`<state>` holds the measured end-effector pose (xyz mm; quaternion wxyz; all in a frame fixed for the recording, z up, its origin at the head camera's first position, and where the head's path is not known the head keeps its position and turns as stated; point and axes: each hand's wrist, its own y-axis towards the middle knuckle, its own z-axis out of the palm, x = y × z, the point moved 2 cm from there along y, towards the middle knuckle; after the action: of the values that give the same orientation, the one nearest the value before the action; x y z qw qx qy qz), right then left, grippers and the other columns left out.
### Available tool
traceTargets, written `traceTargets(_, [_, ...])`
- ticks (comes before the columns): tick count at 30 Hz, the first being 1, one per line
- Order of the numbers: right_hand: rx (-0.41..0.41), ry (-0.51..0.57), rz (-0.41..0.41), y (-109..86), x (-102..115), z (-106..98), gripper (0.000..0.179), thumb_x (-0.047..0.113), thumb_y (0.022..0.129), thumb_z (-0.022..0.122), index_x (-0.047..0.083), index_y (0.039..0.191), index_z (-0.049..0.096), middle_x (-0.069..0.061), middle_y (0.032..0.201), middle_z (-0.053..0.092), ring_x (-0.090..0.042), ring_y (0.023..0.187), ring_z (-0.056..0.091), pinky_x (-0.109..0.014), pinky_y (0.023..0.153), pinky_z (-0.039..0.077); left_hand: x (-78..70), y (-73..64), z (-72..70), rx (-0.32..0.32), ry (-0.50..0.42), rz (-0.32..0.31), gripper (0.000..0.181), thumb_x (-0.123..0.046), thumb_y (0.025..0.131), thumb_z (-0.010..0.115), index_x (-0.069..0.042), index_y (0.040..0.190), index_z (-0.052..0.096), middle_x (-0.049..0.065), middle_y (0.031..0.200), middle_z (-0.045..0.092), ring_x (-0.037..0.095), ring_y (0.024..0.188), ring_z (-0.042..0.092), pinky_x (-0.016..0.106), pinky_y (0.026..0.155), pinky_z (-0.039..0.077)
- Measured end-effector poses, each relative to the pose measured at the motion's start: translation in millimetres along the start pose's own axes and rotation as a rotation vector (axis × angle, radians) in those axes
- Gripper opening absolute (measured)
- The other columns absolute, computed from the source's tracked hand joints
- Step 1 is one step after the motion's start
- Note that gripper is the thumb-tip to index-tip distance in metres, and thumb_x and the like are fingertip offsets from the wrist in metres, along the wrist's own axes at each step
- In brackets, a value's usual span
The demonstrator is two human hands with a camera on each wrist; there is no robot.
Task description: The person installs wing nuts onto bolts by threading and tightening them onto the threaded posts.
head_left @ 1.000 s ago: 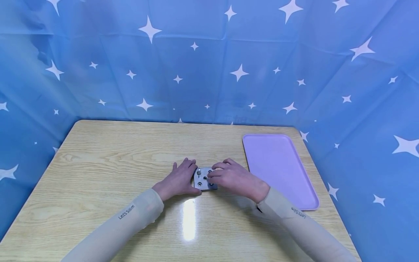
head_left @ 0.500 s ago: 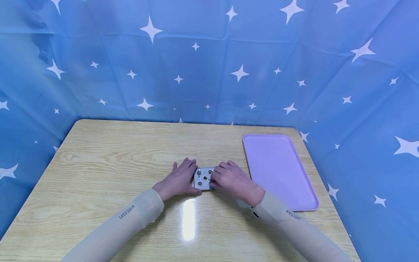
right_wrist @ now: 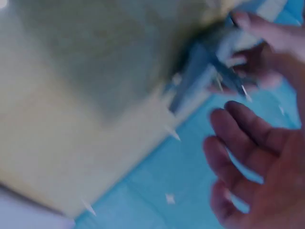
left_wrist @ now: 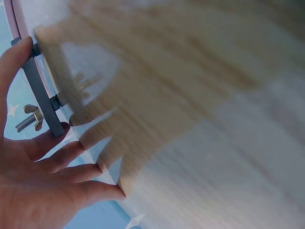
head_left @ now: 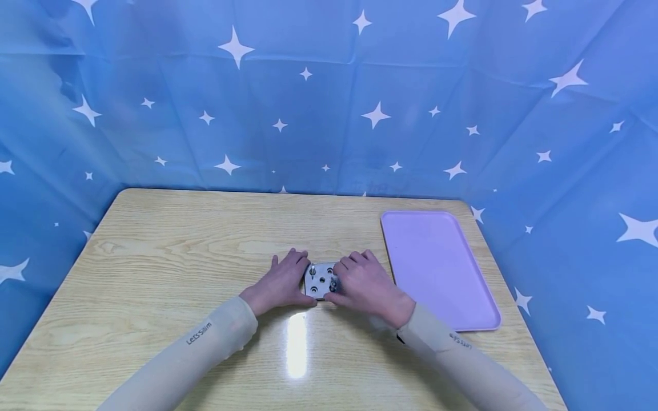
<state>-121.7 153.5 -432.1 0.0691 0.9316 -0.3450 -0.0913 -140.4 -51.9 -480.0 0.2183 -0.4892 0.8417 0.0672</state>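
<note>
A small metal plate (head_left: 323, 291) with several round holes lies between both hands at the table's middle. My left hand (head_left: 281, 283) pinches its left edge, thumb at the near corner and forefinger at the far one. In the left wrist view, a wing screw (left_wrist: 31, 120) stands out from the plate's face beyond the forefinger, and dark feet (left_wrist: 55, 102) show on the other side. A second wing screw (head_left: 333, 285) sits at the near right hole. My right hand (head_left: 367, 288) is spread around the plate's right side, its fingers (right_wrist: 243, 138) loosely bent and apart from the screws.
A shallow purple tray (head_left: 439, 262) lies on the right of the wooden table (head_left: 195, 240), beside my right forearm. Behind the table's far edge hangs a blue curtain (head_left: 329, 114) with white stars. A bright light reflection shows on the tabletop nearest me.
My right fingers closed in at the plate's near right hole, then spread apart, uncovering the wing screw there. My left hand and the plate have stayed in place.
</note>
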Motion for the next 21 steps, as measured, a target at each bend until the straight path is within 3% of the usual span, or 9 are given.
traceTargets(5, [0.102,0.039,-0.175,-1.8,-7.4,-13.5,0.046,0.026,0.087,0.084,0.018,0.129,0.068,0.003,0.132,0.067,-0.023,0.122,0.060,-0.046,0.093,0.049,0.2,1.1,-0.2,0.013,-0.003,-0.005,0.093,-0.054,0.075,0.089,0.002,0.141,0.054,0.022,0.158,0.041,0.047,0.148,0.032,0.076,0.110,0.027])
traceTargets(7, [0.103,0.028,-0.244,-2.4,-8.7,-14.7,0.044,0.016,0.087,0.083,0.021,0.128,0.070,0.006,0.133,0.067,-0.021,0.124,0.060,-0.045,0.093,0.049,0.5,1.5,-0.4,0.019,0.003,-0.009,0.094,-0.054,0.076,0.088,0.001,0.143,0.054,0.022,0.158,0.040,0.047,0.149,0.031,0.076,0.111,0.026])
traceTargets(10, [0.069,0.000,-0.294,-1.7,-9.6,-12.4,0.034,0.014,0.087,0.083,0.021,0.119,0.074,0.009,0.125,0.070,-0.018,0.118,0.062,-0.042,0.090,0.050,1.1,1.9,-0.7,0.020,0.004,-0.009,0.094,-0.054,0.076,0.088,0.002,0.143,0.053,0.022,0.159,0.040,0.047,0.149,0.030,0.076,0.111,0.026])
traceTargets(15, [-0.007,-0.036,-0.289,0.2,-8.6,-5.9,0.018,0.014,0.088,0.081,0.022,0.103,0.076,0.011,0.108,0.072,-0.016,0.107,0.064,-0.038,0.087,0.050,0.8,1.2,-1.6,0.016,-0.016,-0.008,0.095,-0.052,0.075,0.090,0.003,0.142,0.053,0.023,0.158,0.040,0.048,0.149,0.031,0.077,0.110,0.026])
traceTargets(21, [-0.034,-0.024,-0.202,2.2,-5.3,2.0,0.007,0.021,0.091,0.079,0.018,0.095,0.074,0.005,0.095,0.072,-0.017,0.093,0.064,-0.036,0.079,0.048,-0.1,-0.2,-1.7,0.013,-0.021,-0.006,0.096,-0.052,0.074,0.090,0.004,0.143,0.052,0.023,0.158,0.041,0.048,0.148,0.031,0.077,0.110,0.026])
